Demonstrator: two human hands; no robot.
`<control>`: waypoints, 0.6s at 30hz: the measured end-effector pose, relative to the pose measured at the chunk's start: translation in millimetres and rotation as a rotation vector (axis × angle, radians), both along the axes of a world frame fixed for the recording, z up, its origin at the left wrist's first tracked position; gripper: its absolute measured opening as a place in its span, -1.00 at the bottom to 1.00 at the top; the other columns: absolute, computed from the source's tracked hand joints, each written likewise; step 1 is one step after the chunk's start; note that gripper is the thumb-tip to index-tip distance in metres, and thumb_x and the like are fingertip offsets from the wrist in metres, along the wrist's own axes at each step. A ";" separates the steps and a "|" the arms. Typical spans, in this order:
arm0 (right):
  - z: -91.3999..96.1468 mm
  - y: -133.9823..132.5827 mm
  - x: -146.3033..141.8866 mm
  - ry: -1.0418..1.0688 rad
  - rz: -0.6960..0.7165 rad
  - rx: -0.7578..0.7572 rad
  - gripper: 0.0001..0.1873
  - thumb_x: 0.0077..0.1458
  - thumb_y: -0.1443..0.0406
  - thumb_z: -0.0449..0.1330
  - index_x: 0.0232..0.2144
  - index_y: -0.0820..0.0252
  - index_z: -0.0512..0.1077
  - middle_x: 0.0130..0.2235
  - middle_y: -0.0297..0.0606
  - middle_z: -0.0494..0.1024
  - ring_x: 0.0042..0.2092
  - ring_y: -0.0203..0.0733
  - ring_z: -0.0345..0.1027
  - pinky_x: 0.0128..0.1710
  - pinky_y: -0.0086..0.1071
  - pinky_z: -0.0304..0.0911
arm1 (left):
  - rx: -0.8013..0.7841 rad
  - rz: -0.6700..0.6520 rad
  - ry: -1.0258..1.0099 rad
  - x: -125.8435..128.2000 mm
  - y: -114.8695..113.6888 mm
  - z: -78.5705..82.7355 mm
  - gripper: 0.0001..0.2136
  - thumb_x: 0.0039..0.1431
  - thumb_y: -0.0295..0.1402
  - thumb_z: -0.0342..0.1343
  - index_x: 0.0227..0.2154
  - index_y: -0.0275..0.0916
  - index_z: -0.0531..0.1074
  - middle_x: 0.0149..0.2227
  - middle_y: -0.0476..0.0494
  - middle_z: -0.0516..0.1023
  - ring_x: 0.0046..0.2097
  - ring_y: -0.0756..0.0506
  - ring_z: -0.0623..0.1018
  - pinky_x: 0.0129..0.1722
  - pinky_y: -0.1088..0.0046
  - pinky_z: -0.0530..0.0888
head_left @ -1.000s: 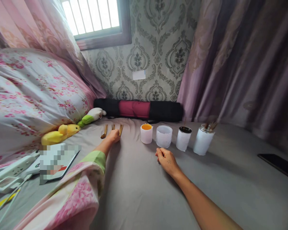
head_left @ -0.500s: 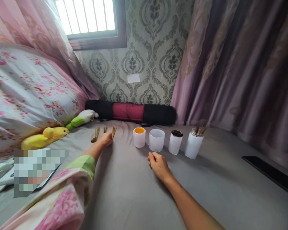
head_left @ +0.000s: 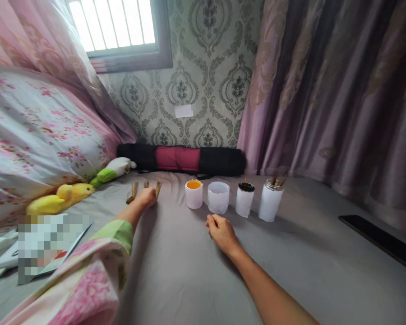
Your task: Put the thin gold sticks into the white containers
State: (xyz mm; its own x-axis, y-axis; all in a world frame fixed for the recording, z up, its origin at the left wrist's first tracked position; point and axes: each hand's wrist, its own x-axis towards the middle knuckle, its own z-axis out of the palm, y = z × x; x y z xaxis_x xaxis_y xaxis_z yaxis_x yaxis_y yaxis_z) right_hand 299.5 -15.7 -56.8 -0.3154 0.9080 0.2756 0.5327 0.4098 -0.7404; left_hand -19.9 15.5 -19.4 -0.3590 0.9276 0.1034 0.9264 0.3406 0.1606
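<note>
My left hand (head_left: 148,197) reaches out to a row of small bundles of thin brown sticks. Its fingers look curled, and their tips are hidden behind the hand. Just above the knuckles shows the top of the middle bundle (head_left: 146,184). To either side lie the left bundle (head_left: 132,192) and the right bundle (head_left: 159,188). My right hand (head_left: 222,231) rests loosely closed on the grey sheet, with nothing visible in it. In front of it stand a white cup with orange contents (head_left: 194,197), a translucent tub (head_left: 218,201) and a white-wrapped can with dark contents (head_left: 245,202).
Right of the can is a tall white-wrapped jar (head_left: 269,204) holding brown sticks. A black flat object (head_left: 379,239) lies farther right. Plush toys (head_left: 59,197) and a partly blurred flat item (head_left: 54,248) are on the left. A black-and-red roll (head_left: 179,159) lies along the wall.
The view has shifted slightly, so the scene sits a little farther left. Both hands keep nearly the same places and poses.
</note>
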 end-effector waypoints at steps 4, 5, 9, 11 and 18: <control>0.2 2.3 -0.9 0.008 -0.003 -0.021 -0.56 0.08 0.08 -0.15 -0.56 0.18 0.38 -0.53 -0.28 0.47 -0.51 -0.31 0.26 -0.53 -0.51 0.03 | -0.044 0.031 0.014 -0.3 -0.6 0.9 -0.85 -0.16 -0.48 0.01 -0.49 -0.23 0.44 -0.36 -0.16 0.50 -0.28 -0.09 0.47 -0.31 0.44 0.34; 0.4 2.8 -1.0 0.009 0.001 -0.022 -0.55 0.08 0.08 -0.16 -0.56 0.18 0.39 -0.53 -0.28 0.46 -0.51 -0.31 0.26 -0.52 -0.51 0.03 | -0.045 0.040 0.015 -0.5 -0.6 1.0 -0.85 -0.16 -0.48 0.01 -0.48 -0.22 0.44 -0.36 -0.16 0.50 -0.27 -0.09 0.47 -0.31 0.45 0.34; 1.2 3.1 -0.9 0.004 0.012 -0.019 -0.56 0.08 0.09 -0.16 -0.55 0.17 0.38 -0.53 -0.29 0.46 -0.52 -0.32 0.25 -0.52 -0.51 0.03 | -0.047 0.049 0.003 -0.7 -0.6 1.1 -0.86 -0.16 -0.47 0.01 -0.49 -0.23 0.44 -0.37 -0.17 0.49 -0.26 -0.10 0.47 -0.30 0.46 0.34; 1.0 2.9 -0.5 0.003 0.013 -0.018 -0.57 0.08 0.09 -0.16 -0.55 0.17 0.38 -0.53 -0.30 0.46 -0.52 -0.32 0.25 -0.52 -0.51 0.03 | -0.047 0.041 -0.008 -0.7 -0.6 1.3 -0.85 -0.17 -0.47 0.01 -0.49 -0.25 0.45 -0.38 -0.19 0.50 -0.26 -0.12 0.47 -0.30 0.46 0.34; -1.0 4.0 -0.1 0.000 0.011 -0.015 -0.55 0.08 0.08 -0.16 -0.55 0.18 0.38 -0.56 -0.29 0.45 -0.52 -0.31 0.25 -0.53 -0.50 0.03 | -0.014 0.058 -0.043 -1.0 0.0 -0.2 -0.85 -0.20 -0.49 0.02 -0.50 -0.29 0.46 -0.41 -0.21 0.50 -0.27 -0.13 0.48 -0.30 0.42 0.34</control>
State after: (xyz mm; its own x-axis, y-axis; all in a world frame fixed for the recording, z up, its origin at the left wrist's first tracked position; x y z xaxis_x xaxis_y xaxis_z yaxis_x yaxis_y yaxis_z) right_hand 299.4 -11.7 -57.8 -0.3258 0.9084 0.2622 0.5283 0.4049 -0.7463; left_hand -20.9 15.6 -19.6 -0.4158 0.9065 0.0732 0.8974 0.3959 0.1949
